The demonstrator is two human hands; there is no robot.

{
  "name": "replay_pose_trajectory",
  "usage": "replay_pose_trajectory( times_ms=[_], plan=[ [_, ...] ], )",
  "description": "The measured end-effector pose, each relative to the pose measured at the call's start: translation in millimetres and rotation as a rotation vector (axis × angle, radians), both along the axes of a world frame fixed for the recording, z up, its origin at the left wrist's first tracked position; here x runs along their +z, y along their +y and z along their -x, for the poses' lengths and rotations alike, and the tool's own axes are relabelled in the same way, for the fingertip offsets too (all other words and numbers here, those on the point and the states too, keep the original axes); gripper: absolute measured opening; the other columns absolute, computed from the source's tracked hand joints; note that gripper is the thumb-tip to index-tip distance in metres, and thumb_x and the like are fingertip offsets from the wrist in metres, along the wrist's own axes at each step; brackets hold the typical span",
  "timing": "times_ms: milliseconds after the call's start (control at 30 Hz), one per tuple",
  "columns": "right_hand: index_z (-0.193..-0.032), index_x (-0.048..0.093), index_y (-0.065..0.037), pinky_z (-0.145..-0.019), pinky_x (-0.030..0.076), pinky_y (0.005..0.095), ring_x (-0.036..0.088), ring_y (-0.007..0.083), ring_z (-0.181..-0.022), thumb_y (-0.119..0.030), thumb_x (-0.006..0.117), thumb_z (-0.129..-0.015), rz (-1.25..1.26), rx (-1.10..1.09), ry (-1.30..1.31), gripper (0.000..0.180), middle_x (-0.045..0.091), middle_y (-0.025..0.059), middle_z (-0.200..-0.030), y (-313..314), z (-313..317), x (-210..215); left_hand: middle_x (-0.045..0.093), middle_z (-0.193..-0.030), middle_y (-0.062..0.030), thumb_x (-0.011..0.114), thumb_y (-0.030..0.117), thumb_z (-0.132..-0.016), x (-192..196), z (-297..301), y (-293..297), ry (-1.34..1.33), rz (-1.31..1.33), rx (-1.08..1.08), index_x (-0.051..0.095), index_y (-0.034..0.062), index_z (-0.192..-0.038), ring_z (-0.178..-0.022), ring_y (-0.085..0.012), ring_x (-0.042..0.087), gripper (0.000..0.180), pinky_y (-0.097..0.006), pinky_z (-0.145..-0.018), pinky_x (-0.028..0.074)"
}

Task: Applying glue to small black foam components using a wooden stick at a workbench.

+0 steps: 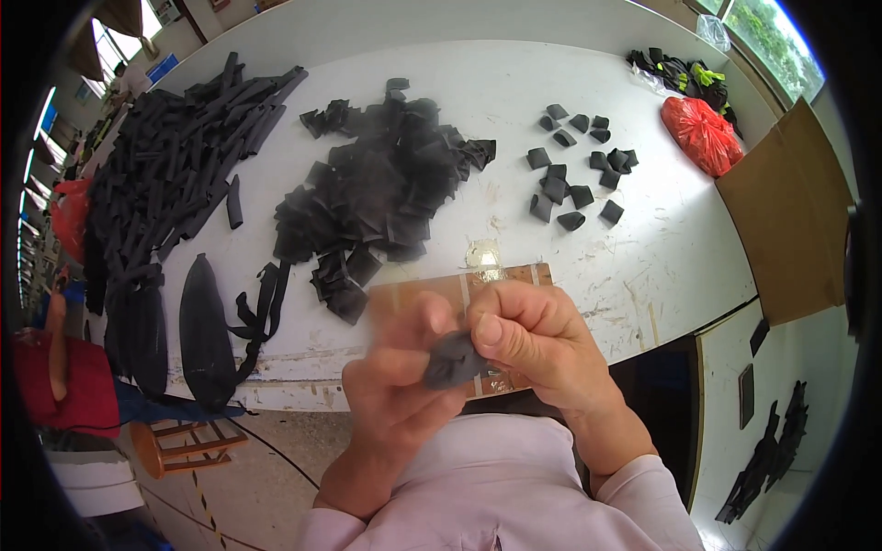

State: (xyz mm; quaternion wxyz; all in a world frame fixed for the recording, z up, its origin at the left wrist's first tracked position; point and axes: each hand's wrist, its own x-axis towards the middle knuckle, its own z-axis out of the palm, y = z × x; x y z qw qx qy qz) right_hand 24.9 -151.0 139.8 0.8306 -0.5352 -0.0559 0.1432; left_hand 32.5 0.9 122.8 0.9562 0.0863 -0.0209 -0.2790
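Between both hands, above the table's near edge, is a small piece of black fabric (450, 361), partly covered by fingers. My left hand (397, 363) is closed around its left side, the fingers slightly smeared by motion. At its upper right, my right hand (537, 340) pinches the piece between thumb and forefinger. Beneath the hands lies a brown board (418, 292) with pale strips across it. A big heap of flat black fabric pieces (377, 174) spreads over the middle of the table. Farther right, several small folded black loops (554, 186) lie scattered.
Long black fabric strips (193, 147) are piled at the left, with a dark elongated pouch (207, 331) nearer me. A red plastic bag (701, 136) and a cardboard sheet (785, 216) stand at the right. A person in red (69, 381) and a wooden stool (184, 444) are at lower left.
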Motion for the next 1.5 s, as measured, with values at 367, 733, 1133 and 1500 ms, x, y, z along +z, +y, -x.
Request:
replay_pose_trajectory(
  times_ms=[367, 733, 1133, 1500],
  plan=[
    [-0.081, 0.057, -0.004, -0.056, 0.039, 0.0207, 0.046, 0.0053, -0.063, -0.029, 0.056, -0.086, 0.152, 0.071, -0.027, 0.026, 0.052, -0.0037, -0.067, -8.7, -20.5, -41.6, 0.057, -0.085, -0.0074, 0.055, 0.003, -0.081, -25.2, -3.9, -13.9, -0.350, -0.826, 0.449, 0.047, -0.0015, -0.112, -0.061, -0.0087, 0.049, 0.033, -0.020, -0.052, 0.041],
    [-0.092, 0.057, -0.005, -0.048, 0.042, 0.0310, 0.052, 0.0223, -0.063, -0.015, 0.073, -0.065, 0.755, -0.395, -0.755, 0.033, 0.052, 0.0083, -0.078, 3.3, 2.0, -19.5, 0.053, -0.084, -0.0074, 0.058, 0.012, -0.084, -19.7, -4.6, -9.5, -0.440, -0.702, 0.584, 0.054, 0.0023, -0.088, -0.083, -0.0189, 0.047, 0.011, -0.031, -0.081, 0.038],
    [-0.082, 0.059, -0.002, -0.050, 0.040, 0.0301, 0.049, 0.0239, -0.061, 0.000, 0.068, -0.063, 0.709, -0.500, -0.875, 0.022, 0.049, 0.0079, -0.069, 7.3, -3.1, -38.4, 0.057, -0.088, -0.0093, 0.052, 0.003, -0.084, -39.0, 0.2, -4.8, -0.397, -0.601, 0.584, 0.054, 0.0000, -0.088, -0.087, -0.0160, 0.051, 0.005, -0.029, -0.085, 0.038],
    [-0.088, 0.062, 0.002, -0.051, 0.039, 0.0203, 0.048, 0.0069, -0.057, -0.023, 0.056, -0.087, 0.391, -0.402, -0.013, 0.025, 0.057, 0.0018, -0.067, -21.0, 8.7, -56.8, 0.049, -0.103, -0.0163, 0.061, 0.004, -0.071, -136.0, -17.4, 16.7, -0.941, -2.157, 0.340, 0.055, -0.0001, -0.095, -0.096, -0.0335, 0.049, 0.024, -0.037, -0.081, 0.042]
  ],
)
